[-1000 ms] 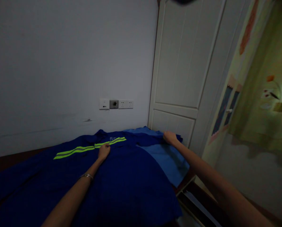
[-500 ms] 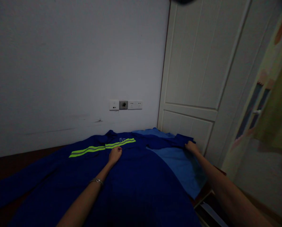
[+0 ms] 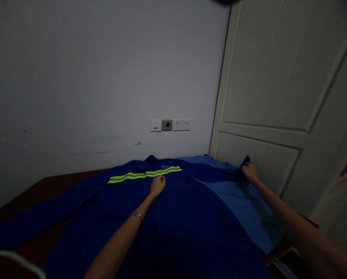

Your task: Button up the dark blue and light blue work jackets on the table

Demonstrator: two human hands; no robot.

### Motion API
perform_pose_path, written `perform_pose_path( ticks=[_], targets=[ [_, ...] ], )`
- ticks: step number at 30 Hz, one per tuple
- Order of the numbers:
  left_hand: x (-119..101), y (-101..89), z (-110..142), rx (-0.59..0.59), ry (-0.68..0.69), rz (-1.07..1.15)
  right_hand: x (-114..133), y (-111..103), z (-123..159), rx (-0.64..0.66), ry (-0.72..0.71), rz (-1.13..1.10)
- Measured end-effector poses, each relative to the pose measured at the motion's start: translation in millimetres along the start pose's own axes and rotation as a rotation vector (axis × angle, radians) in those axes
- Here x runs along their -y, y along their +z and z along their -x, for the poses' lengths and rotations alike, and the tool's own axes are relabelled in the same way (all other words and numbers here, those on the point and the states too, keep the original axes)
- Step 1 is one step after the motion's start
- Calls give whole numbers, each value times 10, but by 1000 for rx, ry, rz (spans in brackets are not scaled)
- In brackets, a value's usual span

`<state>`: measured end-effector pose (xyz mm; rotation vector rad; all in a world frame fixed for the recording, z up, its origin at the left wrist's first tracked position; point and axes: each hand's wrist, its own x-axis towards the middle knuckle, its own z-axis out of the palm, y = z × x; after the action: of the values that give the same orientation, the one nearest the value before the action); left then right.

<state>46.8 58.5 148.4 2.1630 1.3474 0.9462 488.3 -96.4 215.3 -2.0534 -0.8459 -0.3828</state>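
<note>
A dark blue work jacket (image 3: 167, 221) with a yellow-green reflective stripe (image 3: 144, 174) lies spread on a dark wooden surface (image 3: 42, 186). My left hand (image 3: 157, 184), a bracelet on its wrist, rests as a closed fist on the jacket just below the stripe. My right hand (image 3: 250, 172) grips the end of the jacket's right sleeve (image 3: 220, 172) at the far right and lifts it slightly. A lighter blue garment (image 3: 243, 209) lies under that sleeve.
A grey wall with a row of sockets (image 3: 170, 124) stands behind the surface. A white panelled door (image 3: 278, 97) is at the right. The surface's right edge drops off near my right arm. A pale curved object (image 3: 13, 259) shows at the bottom left corner.
The view has swung left, so everything sits further right. My right hand has pulled the sleeve end outward to the right and raised it. My left hand stays on the jacket.
</note>
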Motion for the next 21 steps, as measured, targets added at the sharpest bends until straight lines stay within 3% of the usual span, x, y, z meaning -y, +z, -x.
perform_pose_path(
  ticks=[2, 5, 8, 10, 13, 15, 18, 21],
  targets=[
    [0, 8, 2, -19, -7, 35, 397, 67, 47, -2, -128, 5],
    [-12, 5, 15, -67, 7, 106, 1110, 136, 356, 13, -473, -35],
    [-10, -18, 32, -129, -15, 198, 1716, 165, 965, 122, -791, -114],
    [21, -39, 32, -172, -107, 353, 1953, 174, 1455, 254, -989, -147],
    [109, -72, 10, -276, -272, 661, 2047, 187, 2109, 477, -1181, -149],
    [168, -87, -13, -333, -321, 764, 1999, 198, 2397, 647, -1251, -106],
    [205, -98, -42, -351, -328, 813, 1896, 211, 2578, 823, -1277, -47],
    [185, -104, -46, -317, -317, 866, 1843, 219, 2569, 855, -1255, -29]
  ],
)
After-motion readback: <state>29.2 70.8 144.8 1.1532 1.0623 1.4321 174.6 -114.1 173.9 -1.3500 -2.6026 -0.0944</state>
